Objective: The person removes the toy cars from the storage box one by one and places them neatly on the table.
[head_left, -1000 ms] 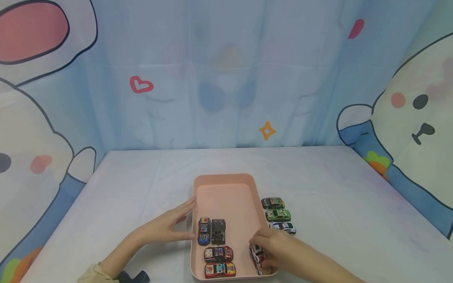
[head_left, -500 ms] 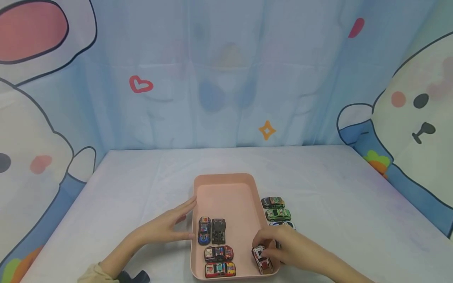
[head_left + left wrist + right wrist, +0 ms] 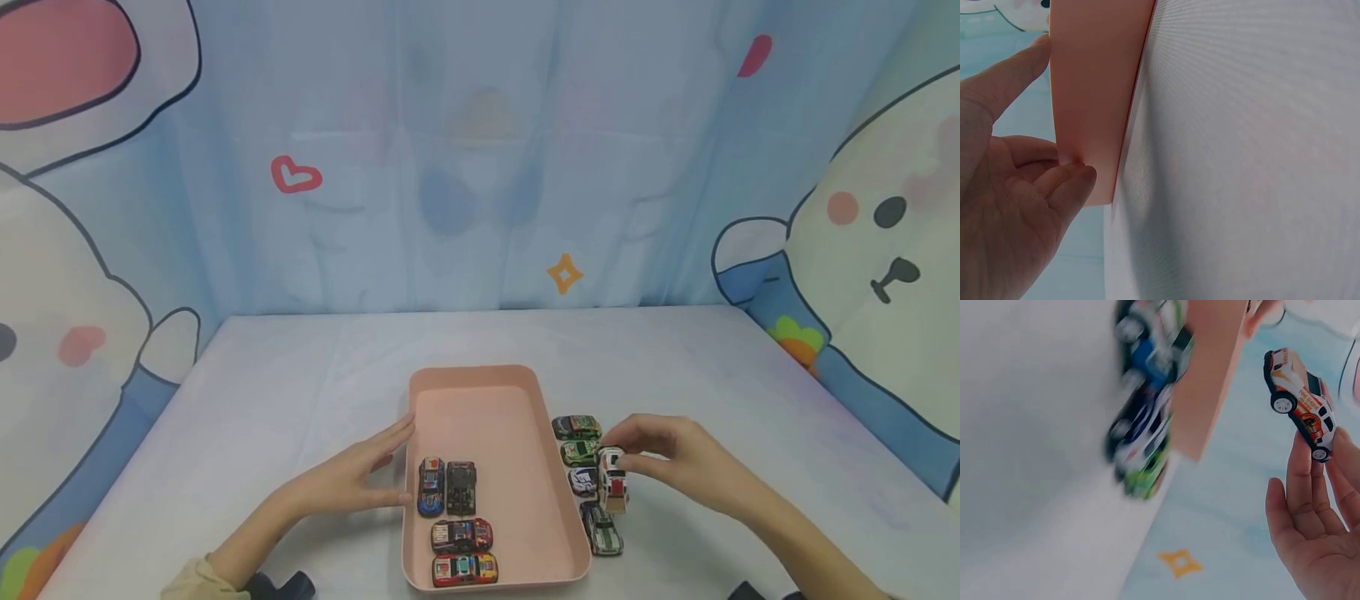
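My right hand [image 3: 678,462] pinches a white toy car with red markings [image 3: 613,483] between thumb and fingers, raised over the row right of the tray; the right wrist view shows this car's side and wheels. My left hand [image 3: 348,483] touches the left wall of the pink tray [image 3: 517,467] with fingers spread and extended. In the tray's near left part lie a blue toy car [image 3: 431,486], a black one [image 3: 461,487], a dark red one [image 3: 461,536] and a red-yellow one [image 3: 464,570].
Right of the tray stand a dark green toy car [image 3: 576,427], a green one [image 3: 579,453], a white-and-blue one [image 3: 582,481] partly covered by the held car, and a grey-green one [image 3: 602,529]. A white cloth covers the table [image 3: 322,367]; a printed curtain [image 3: 480,167] hangs behind.
My right hand has lifted the white-and-red toy car out of the tray's near right corner and carried it right and away from me. The left hand stays at the tray.
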Tool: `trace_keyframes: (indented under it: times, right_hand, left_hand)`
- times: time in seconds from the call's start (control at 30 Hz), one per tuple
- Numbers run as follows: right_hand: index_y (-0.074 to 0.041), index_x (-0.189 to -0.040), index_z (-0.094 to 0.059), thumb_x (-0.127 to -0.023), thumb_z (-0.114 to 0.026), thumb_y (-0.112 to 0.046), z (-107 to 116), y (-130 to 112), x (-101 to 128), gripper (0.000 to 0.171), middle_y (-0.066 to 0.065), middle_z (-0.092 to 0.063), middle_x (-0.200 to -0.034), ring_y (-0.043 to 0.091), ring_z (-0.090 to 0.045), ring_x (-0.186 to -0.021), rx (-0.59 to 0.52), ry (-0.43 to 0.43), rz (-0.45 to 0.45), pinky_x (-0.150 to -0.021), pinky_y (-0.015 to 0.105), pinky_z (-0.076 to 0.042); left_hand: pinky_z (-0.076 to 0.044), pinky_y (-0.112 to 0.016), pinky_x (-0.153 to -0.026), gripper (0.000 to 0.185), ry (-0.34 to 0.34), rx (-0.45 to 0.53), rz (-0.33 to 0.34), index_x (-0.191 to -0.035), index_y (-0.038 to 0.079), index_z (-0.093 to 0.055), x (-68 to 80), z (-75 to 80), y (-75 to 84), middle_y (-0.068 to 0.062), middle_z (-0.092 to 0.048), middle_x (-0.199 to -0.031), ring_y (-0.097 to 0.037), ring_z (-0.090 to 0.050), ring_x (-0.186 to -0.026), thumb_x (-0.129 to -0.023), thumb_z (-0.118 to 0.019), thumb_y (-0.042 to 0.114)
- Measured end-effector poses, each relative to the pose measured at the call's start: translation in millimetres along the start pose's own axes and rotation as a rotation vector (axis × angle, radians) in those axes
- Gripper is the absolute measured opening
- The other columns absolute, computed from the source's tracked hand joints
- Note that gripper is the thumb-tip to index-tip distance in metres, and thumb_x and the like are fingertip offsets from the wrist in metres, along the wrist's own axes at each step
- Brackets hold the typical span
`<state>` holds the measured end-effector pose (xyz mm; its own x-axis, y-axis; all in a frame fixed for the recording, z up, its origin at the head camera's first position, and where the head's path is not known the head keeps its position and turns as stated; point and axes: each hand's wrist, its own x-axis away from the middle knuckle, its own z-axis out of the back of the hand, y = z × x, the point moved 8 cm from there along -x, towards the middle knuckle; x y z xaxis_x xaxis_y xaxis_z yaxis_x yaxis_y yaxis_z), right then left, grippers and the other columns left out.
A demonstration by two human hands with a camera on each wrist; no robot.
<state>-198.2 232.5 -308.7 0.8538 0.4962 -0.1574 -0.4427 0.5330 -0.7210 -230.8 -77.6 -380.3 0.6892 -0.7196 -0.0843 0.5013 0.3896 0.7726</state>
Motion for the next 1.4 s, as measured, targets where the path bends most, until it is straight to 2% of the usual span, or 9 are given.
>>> trace_keyframes:
  times: [0.1, 0.27, 0.4, 0.6, 0.97, 1.4]
  right_hand:
    - [-0.001, -0.109, -0.063, -0.09, -0.063, -0.008, 9, 18, 5, 0.02, 0.007, -0.063, -0.102, 0.013, -0.062, -0.089, -0.027, -0.01, -0.032, -0.074, 0.026, -0.055]
    - [0.003, -0.109, -0.062, -0.09, -0.064, -0.01, 14, 47, 9, 0.023, 0.011, -0.062, -0.102, 0.013, -0.062, -0.087, -0.07, -0.042, -0.149, -0.074, 0.024, -0.055]
    - [0.004, -0.107, -0.061, -0.088, -0.065, -0.011, 12, 60, 13, 0.025, 0.013, -0.062, -0.101, 0.016, -0.062, -0.085, -0.118, -0.071, -0.206, -0.073, 0.026, -0.055]
    - [0.002, -0.105, -0.062, -0.086, -0.068, -0.014, 2, 72, 18, 0.026, 0.01, -0.063, -0.099, 0.017, -0.06, -0.084, -0.136, -0.114, -0.283, -0.073, 0.026, -0.054]
    - [0.0, -0.104, -0.062, -0.086, -0.068, -0.014, -15, 78, 23, 0.023, 0.009, -0.062, -0.095, 0.017, -0.06, -0.081, -0.167, -0.182, -0.262, -0.071, 0.026, -0.054]
    - [-0.003, -0.096, -0.059, -0.085, -0.067, -0.007, -24, 83, 21, 0.014, 0.005, -0.061, -0.088, 0.016, -0.057, -0.077, -0.096, -0.232, -0.27, -0.066, 0.025, -0.051]
  left_hand:
    - [-0.033, -0.042, -0.104, 0.091, 0.001, 0.002, -0.001, -0.146, -0.004, -0.018, -0.3, 1.1, 1.0, -0.018, -0.01, -0.153, -0.033, -0.017, -0.137, -0.082, -0.072, 0.03]
    - [-0.033, -0.041, -0.104, 0.091, 0.006, 0.007, 0.001, -0.147, -0.003, -0.019, -1.3, 1.4, 1.3, -0.017, -0.01, -0.153, -0.032, -0.017, -0.137, -0.082, -0.073, 0.029]
    - [-0.033, -0.041, -0.104, 0.091, 0.007, 0.011, -0.003, -0.147, -0.003, -0.019, -1.8, 0.5, 0.7, -0.016, -0.01, -0.153, -0.031, -0.017, -0.137, -0.082, -0.073, 0.03]
    - [-0.032, -0.04, -0.104, 0.091, 0.005, 0.018, -0.004, -0.147, -0.002, -0.018, -1.6, -0.1, -0.4, -0.015, -0.01, -0.153, -0.031, -0.017, -0.137, -0.082, -0.072, 0.031]
    - [-0.032, -0.04, -0.104, 0.091, 0.006, 0.013, -0.002, -0.148, -0.001, -0.017, -1.5, 1.4, -0.7, -0.015, -0.009, -0.154, -0.03, -0.016, -0.138, -0.083, -0.072, 0.032]
    - [-0.032, -0.039, -0.104, 0.092, 0.006, 0.018, 0.001, -0.148, -0.002, -0.016, 0.1, 0.3, -3.0, -0.016, -0.009, -0.153, -0.03, -0.016, -0.137, -0.082, -0.073, 0.03]
